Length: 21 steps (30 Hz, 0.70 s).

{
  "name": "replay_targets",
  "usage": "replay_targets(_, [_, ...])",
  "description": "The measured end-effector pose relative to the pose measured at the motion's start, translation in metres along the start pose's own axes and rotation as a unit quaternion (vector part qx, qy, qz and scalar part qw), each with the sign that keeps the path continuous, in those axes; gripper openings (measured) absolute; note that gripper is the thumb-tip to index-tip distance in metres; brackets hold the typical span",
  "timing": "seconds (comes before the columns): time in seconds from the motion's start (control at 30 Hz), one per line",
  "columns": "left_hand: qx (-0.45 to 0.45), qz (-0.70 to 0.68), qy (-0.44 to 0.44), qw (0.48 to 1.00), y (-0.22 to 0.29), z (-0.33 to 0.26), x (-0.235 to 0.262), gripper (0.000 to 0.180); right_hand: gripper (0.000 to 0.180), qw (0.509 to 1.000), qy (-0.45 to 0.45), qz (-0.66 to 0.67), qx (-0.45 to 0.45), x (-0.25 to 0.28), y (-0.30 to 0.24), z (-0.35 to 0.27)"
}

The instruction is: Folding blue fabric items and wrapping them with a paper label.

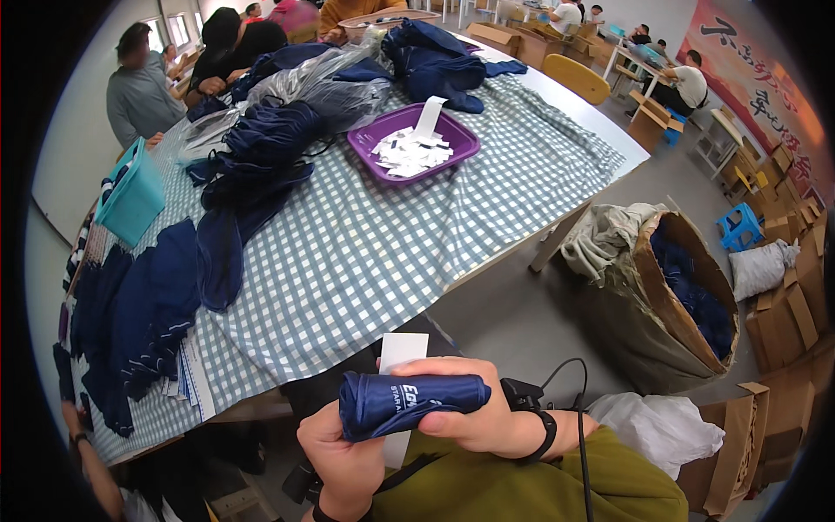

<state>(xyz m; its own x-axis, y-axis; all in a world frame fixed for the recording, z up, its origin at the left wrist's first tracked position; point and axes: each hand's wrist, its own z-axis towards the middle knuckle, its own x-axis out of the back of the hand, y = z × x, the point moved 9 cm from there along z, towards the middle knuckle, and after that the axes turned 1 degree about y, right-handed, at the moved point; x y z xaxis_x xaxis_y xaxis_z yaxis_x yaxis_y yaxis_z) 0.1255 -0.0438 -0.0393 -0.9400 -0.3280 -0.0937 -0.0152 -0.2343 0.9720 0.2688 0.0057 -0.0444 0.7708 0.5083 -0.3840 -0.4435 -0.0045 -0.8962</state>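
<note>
A navy blue fabric roll [409, 405] with white print lies crosswise between my hands, in front of my body. My left hand [341, 457] is closed on its left end, fingers partly hidden behind it. My right hand [487, 418] wraps the right part, with the thumb along the lower front side. Behind the roll, a white paper strip [405, 348] sticks up by my right fingers, and a pale piece shows below the roll. Whether the fingers pinch the strip is hidden.
Ahead stands a table with a checked cloth [348, 261]. On it are a purple tray [474, 150] of white labels, a teal bin [135, 196], and navy fabric piles [161, 287]. A large sack-covered carton [635, 322] stands right. Other people [143, 96] work around the table.
</note>
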Motion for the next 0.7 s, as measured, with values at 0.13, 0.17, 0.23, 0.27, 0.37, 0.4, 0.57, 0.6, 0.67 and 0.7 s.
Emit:
replay_targets(0.13, [-0.006,0.028,0.01,1.0,0.002,0.0,0.004,0.008,0.047,0.995,0.001,-0.094,0.024,0.003,0.003,0.002])
replay_targets(0.17, [-0.005,0.029,0.011,1.0,0.001,-0.001,0.004,0.008,0.047,0.995,0.0,-0.093,0.023,0.002,0.003,0.003])
replay_targets(0.23, [-0.002,0.021,0.005,1.0,0.0,-0.001,0.004,0.008,0.047,0.994,0.015,-0.095,0.045,0.002,0.001,0.004])
replay_targets(0.27, [-0.001,0.021,0.005,1.0,-0.001,-0.001,0.004,0.008,0.047,0.994,0.016,-0.095,0.044,0.003,0.002,0.005])
replay_targets(0.37, [0.012,0.026,0.004,1.0,-0.004,-0.003,0.005,0.008,0.047,0.996,0.019,-0.071,0.042,0.003,0.003,0.005])
replay_targets(0.4, [0.013,0.024,0.004,1.0,-0.004,-0.003,0.004,0.007,0.047,0.998,0.024,-0.048,0.019,0.003,0.006,0.005])
replay_targets(0.57, [0.001,0.028,-0.002,1.0,-0.006,0.001,0.001,0.007,0.05,0.999,0.025,-0.024,-0.013,0.004,0.014,0.004])
replay_targets(0.6, [0.0,0.032,-0.007,0.999,-0.007,0.0,0.002,0.007,0.05,0.999,0.02,-0.05,0.003,0.004,0.01,0.004])
replay_targets(0.67, [0.0,0.035,-0.012,0.999,-0.009,-0.001,0.002,0.007,0.05,0.997,0.015,-0.075,0.017,0.004,0.006,0.005])
replay_targets(0.7, [0.003,0.022,-0.01,1.0,-0.01,-0.001,0.003,0.007,0.049,0.996,0.016,-0.083,0.024,0.004,0.005,0.006])
